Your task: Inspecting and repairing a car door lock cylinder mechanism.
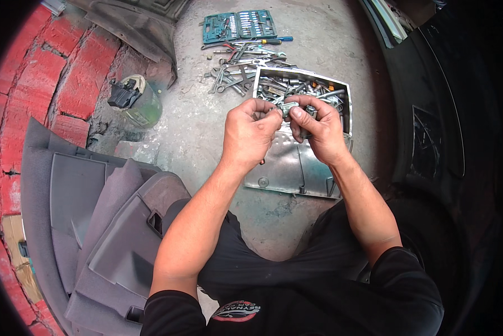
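Above an open metal toolbox, both my hands are closed around a small silvery metal piece. My left hand pinches it from the left with thumb and fingertips. From the other side, my right hand grips it between thumb and index finger, its other fingers curled. Fingers cover much of the piece, so its exact kind is unclear. Inside the toolbox lie several loose sockets and other metal tools, a few with orange parts. Its silver lid lies folded open toward me.
Several wrenches are spread beyond the toolbox, below a screwdriver and a teal socket case. A greenish bucket holds black plastic parts. Grey interior panels lean at left by a red brick wall. A dark vehicle borders the right.
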Motion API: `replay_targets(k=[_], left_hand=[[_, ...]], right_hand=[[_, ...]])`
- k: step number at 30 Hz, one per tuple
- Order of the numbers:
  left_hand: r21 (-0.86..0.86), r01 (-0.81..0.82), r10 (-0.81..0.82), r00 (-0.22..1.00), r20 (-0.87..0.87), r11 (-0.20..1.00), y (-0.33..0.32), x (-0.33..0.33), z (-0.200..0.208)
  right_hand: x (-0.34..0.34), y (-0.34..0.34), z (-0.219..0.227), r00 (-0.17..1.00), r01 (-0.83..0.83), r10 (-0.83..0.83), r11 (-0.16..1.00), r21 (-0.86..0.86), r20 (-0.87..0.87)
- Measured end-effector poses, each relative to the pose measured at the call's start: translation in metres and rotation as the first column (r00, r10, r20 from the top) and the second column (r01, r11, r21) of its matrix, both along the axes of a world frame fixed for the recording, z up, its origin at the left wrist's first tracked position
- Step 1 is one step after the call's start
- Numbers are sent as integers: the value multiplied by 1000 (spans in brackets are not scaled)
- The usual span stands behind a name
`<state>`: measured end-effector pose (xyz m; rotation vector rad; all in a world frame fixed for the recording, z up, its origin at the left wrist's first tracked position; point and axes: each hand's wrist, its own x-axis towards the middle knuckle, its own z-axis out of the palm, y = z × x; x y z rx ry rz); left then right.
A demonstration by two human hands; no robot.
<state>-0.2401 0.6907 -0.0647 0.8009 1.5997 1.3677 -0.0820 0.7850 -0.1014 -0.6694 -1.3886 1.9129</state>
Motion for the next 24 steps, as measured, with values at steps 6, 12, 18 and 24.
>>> replay_targets(k=[6, 12, 18, 24], left_hand=[[101, 71, -90, 977, 192, 992, -1, -1, -3], [55, 97, -94, 994, -53, 994, -1, 0, -8], [115, 101, -70, 967, -245, 988, -2, 3, -11], [88, 57, -64, 995, 80, 995, -4, 0, 0]], right_hand=[[4, 3, -3, 998, -49, 49, 999, 20, -27], [3, 1, -5, 993, -89, 90, 996, 9, -83], [7, 3, -5, 991, -134, 135, 986, 95, -7], [7, 5, -1, 989, -102, 81, 980, 173, 121]])
